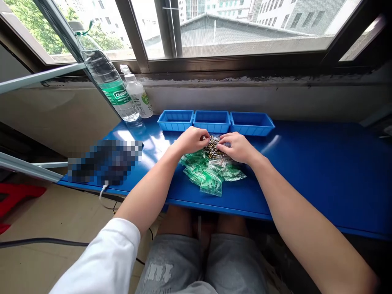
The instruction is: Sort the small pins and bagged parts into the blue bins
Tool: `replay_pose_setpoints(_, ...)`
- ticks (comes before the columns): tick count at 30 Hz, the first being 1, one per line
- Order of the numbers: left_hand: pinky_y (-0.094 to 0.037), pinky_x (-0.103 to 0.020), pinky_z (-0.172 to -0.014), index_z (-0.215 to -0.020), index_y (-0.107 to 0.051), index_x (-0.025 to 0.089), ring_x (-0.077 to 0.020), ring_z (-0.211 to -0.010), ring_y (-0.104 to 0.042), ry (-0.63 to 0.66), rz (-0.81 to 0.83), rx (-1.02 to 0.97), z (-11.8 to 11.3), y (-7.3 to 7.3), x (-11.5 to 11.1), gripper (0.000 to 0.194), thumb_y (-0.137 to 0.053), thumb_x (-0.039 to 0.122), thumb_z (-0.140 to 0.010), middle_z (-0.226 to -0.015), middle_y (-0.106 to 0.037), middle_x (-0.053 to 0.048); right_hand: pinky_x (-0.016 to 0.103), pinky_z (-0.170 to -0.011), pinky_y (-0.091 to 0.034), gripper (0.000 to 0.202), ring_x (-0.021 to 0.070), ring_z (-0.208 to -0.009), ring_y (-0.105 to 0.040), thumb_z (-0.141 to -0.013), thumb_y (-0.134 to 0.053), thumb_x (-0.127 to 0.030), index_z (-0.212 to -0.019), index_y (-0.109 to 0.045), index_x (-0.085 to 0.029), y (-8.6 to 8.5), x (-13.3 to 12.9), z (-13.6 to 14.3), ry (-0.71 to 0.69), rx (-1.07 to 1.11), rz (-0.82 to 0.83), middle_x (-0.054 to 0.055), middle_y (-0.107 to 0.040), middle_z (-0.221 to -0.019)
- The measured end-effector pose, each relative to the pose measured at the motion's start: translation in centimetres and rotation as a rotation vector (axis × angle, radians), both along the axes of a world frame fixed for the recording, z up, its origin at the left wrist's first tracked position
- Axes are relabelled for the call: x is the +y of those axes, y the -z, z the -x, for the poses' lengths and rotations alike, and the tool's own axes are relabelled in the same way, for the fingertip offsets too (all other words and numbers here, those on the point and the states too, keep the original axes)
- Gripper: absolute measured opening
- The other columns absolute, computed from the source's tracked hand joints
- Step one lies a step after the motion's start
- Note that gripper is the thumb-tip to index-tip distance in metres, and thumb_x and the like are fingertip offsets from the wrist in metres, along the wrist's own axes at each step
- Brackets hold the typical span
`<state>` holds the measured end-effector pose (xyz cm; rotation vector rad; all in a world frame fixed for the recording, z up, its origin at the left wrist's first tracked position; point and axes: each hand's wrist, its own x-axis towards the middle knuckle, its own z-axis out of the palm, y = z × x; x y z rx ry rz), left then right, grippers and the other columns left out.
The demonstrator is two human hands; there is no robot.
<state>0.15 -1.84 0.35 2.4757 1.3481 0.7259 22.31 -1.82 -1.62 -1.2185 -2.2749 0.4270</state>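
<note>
While 3 blue bins (212, 121) behind & green bags (210, 175) in front: both hands, left hand (192, 139) & right hand (237, 147), curled on clear bag of brass pins (213, 148), pin directions mixed.

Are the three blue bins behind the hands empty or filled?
Empty as far as shown: the three blue bins show only bare blue insides. The brass pins lie loose between both hands, outside them.

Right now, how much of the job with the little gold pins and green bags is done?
It looks barely begun. Done: nothing shows in the three blue trays, as far as their insides can be seen. In hand: the left hand and right hand both rest on the pile of pins, fingers curled; whether they pinch any is unclear. Left: the heap of green bags lies in front of the hands on the table.
</note>
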Motion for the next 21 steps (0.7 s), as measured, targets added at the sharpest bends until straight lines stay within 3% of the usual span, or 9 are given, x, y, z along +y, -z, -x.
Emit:
replay_pose_setpoints(5,-0.040,-0.027,-0.062,-0.086,-0.079,0.015,-0.0150,-0.063,-0.061,0.007,-0.042,-0.024,-0.18,0.51,0.22,0.018,-0.062,0.019,-0.087,-0.071,-0.074,-0.003,0.042,-0.094,-0.055,0.019,0.0279,-0.095,-0.072,-0.088,-0.069,-0.023,-0.071,-0.076,-0.022,-0.02,0.07,0.06,-0.029,0.019,-0.027,0.007,-0.079,-0.091)
replay_pose_setpoints(12,-0.042,-0.028,-0.065,-0.087,-0.079,0.014,-0.0163,-0.066,-0.063,0.008,-0.072,-0.014,-0.19,0.33,0.12,0.018,-0.061,0.017,-0.087,-0.077,-0.077,-0.005,0.042,-0.093,-0.054,0.014,0.0284,-0.097,-0.072,-0.087,-0.069,-0.021,-0.074,-0.074,-0.021,0.20,0.15,0.28,-0.007,0.028,-0.043,0.009,-0.080,-0.097)
replay_pose_setpoints(21,-0.043,-0.028,-0.068,-0.089,-0.078,0.013,-0.0164,-0.070,-0.064,0.018,-0.083,-0.053,-0.61,0.46,-0.03,0.017,-0.061,0.014,-0.087,-0.078,-0.076,-0.005,0.038,-0.082,-0.054,0.021,0.0262,-0.086,-0.073,-0.086,-0.064,-0.034,-0.070,-0.070,-0.021,-0.25,-0.16,0.38,0.075,0.224,-0.062,0.009,-0.081,-0.093)
